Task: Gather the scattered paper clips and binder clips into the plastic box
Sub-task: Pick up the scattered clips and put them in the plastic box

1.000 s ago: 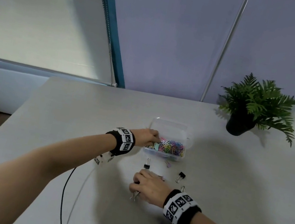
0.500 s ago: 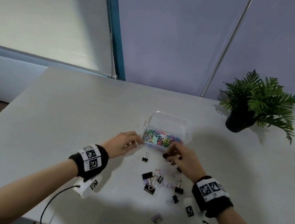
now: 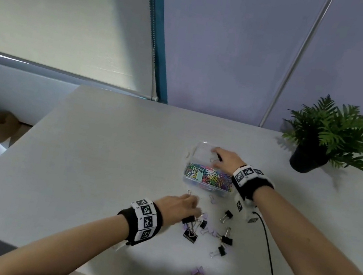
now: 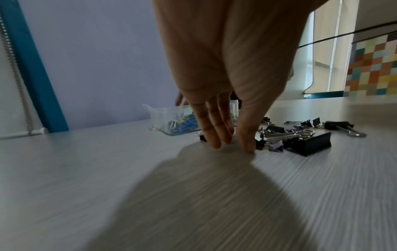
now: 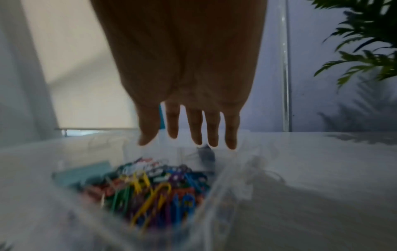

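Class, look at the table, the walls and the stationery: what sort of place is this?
Probably an office or study room: a pale grey wood-grain table, a white roller blind over the window, and a clear plastic box of coloured paper clips beside black binder clips.

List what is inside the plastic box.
The plastic box holds a heap of coloured paper clips at its near end and a pale green clip. The right hand hangs open over the far end, a binder clip beneath its fingers. Anything below the heap is covered.

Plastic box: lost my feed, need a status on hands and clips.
Right hand open over plastic box, fingers straight. Left hand open, fingertips down among binder clips. Several clips on table. Nothing in the way.
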Tool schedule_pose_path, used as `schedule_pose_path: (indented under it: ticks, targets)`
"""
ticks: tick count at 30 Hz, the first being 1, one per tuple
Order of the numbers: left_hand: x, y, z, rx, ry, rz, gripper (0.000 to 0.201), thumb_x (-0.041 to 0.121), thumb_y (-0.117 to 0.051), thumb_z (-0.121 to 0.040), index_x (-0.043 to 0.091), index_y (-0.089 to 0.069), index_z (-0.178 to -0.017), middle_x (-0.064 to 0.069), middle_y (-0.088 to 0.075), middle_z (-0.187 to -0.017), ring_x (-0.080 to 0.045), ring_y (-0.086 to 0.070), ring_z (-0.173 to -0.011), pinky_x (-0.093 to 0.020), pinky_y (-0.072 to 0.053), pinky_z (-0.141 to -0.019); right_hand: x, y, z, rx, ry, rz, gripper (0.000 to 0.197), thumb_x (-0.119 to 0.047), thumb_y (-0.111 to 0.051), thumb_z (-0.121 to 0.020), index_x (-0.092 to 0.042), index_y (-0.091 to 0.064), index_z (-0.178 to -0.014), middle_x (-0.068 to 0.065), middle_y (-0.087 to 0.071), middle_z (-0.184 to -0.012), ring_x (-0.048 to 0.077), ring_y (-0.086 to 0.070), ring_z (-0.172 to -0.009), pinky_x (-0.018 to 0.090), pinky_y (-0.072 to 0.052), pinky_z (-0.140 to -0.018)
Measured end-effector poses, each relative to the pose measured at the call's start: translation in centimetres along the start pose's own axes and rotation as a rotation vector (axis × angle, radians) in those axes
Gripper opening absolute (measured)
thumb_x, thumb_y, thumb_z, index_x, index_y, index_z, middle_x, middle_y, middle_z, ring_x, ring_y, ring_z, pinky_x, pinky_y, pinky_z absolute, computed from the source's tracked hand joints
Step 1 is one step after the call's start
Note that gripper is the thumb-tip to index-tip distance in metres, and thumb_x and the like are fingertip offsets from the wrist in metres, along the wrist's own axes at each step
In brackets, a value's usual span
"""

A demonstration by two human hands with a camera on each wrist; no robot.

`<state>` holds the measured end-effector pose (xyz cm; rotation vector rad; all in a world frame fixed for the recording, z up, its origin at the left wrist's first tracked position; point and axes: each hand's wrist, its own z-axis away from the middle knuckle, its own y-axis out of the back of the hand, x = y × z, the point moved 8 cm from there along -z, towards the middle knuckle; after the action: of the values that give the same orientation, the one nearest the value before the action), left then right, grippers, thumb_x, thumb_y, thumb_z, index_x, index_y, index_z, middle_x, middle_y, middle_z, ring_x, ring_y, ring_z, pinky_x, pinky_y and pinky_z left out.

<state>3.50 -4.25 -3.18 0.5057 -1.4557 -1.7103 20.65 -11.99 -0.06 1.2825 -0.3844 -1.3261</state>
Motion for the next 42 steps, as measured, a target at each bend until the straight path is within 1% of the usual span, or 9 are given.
schedule_pose_path:
  ticks: [7, 15, 19, 21, 23, 26, 34, 38, 42]
  targets:
    - [-1.2, 1.3, 1.9, 0.002, 0.067, 0.183, 0.039, 0.023, -0.051, -0.093, 0.013, -0.043, -0.13, -0.008, -0.044, -0.131, -0.026, -0.056, -0.109, -0.036, -0.05, -0.086, 0.8, -3.7, 2.4, -0.12, 0.074, 0.305, 0.056, -0.043, -0.049, -0.091, -0.023, -0.033, -0.141, 0.004, -0.018, -0.156, 0.025, -0.014, -0.143, 0.051, -0.012, -0.115]
    - [-6.7, 12.3, 0.9, 0.466, 0.101, 0.346, 0.032, 0.011, -0.061, -0.084, -0.001, -0.057, -0.114, -0.017, -0.063, -0.103, -0.023, -0.063, -0.083, -0.016, -0.045, -0.074, -0.6, -6.7, 5.7, -0.111, 0.119, 0.359, 0.059, -0.048, -0.047, -0.09, -0.029, -0.027, -0.143, 0.003, -0.013, -0.158, 0.024, -0.008, -0.145, 0.052, -0.008, -0.116]
    - [-8.9, 12.4, -4.3, 0.318, 0.291, 0.288, 0.036, 0.003, -0.059, -0.084, 0.002, -0.053, -0.119, -0.018, -0.062, -0.114, -0.03, -0.06, -0.103, -0.03, -0.042, -0.09, -2.2, -5.9, 7.4, -0.015, 0.102, 0.354, 0.059, -0.047, -0.044, -0.092, -0.023, -0.026, -0.143, 0.007, -0.016, -0.156, 0.026, -0.009, -0.145, 0.049, -0.009, -0.116]
    - [-8.7, 11.1, -6.3, 0.202, 0.288, 0.233, 0.035, 0.004, -0.058, -0.084, 0.003, -0.053, -0.119, -0.019, -0.062, -0.113, -0.032, -0.059, -0.104, -0.032, -0.042, -0.089, -4.5, -4.7, 9.6, 0.231, 0.259, 0.421, 0.049, -0.038, -0.056, -0.088, -0.016, -0.047, -0.131, 0.012, -0.044, -0.141, 0.026, -0.037, -0.134, 0.042, -0.031, -0.11]
    - [-8.8, 9.8, -7.5, 0.129, 0.291, 0.19, 0.035, 0.006, -0.057, -0.086, 0.004, -0.053, -0.12, -0.019, -0.061, -0.114, -0.033, -0.057, -0.107, -0.034, -0.042, -0.09, -6.7, -5.8, 12.6, 0.361, 0.448, 0.444, 0.03, -0.028, -0.074, -0.072, -0.018, -0.065, -0.099, 0.003, -0.068, -0.099, 0.018, -0.063, -0.093, 0.029, -0.053, -0.079]
    - [-9.0, 8.6, -8.0, 0.067, 0.315, 0.19, 0.04, 0.004, -0.055, -0.088, 0.006, -0.047, -0.128, -0.019, -0.058, -0.12, -0.033, -0.056, -0.11, -0.036, -0.042, -0.094, -7.5, -10.6, 15.6, 0.232, 0.588, 0.408, 0.029, -0.034, -0.079, -0.064, -0.022, -0.06, -0.082, -0.007, -0.059, -0.075, 0.011, -0.058, -0.068, 0.023, -0.05, -0.054]
    - [-7.0, 10.4, -1.9, 0.377, 0.227, 0.319, 0.017, 0.015, -0.05, -0.093, 0.008, -0.056, -0.108, -0.007, -0.061, -0.101, -0.018, -0.058, -0.081, -0.033, -0.052, -0.079, -6.5, -13.3, 15.5, 0.073, 0.453, 0.434, 0.06, -0.028, -0.086, -0.048, -0.022, -0.04, -0.086, -0.005, -0.057, -0.082, 0.014, -0.058, -0.075, 0.023, -0.047, -0.053]
    - [-4.5, 7.7, 2.2, 0.228, 0.133, 0.372, 0.017, 0.017, -0.046, -0.095, 0.009, -0.06, -0.103, -0.005, -0.066, -0.099, -0.013, -0.059, -0.079, -0.022, -0.048, -0.075, -5.7, -14.1, 16.1, -0.064, 0.494, 0.265, 0.023, -0.019, -0.048, -0.088, -0.018, -0.039, -0.109, 0.007, -0.05, -0.114, 0.026, -0.046, -0.107, 0.044, -0.046, -0.088]
    - [-2.6, 4.6, 4.7, 0.084, 0.092, 0.215, 0.029, 0.027, -0.04, -0.098, 0.018, -0.055, -0.121, -0.003, -0.06, -0.115, -0.022, -0.063, -0.094, -0.033, -0.049, -0.075, -5.2, -7.2, 16.6, 0.123, 0.476, -0.144, 0.024, -0.025, -0.057, -0.085, -0.017, -0.055, -0.107, -0.006, -0.052, -0.104, 0.005, -0.045, -0.094, 0.019, -0.042, -0.082]
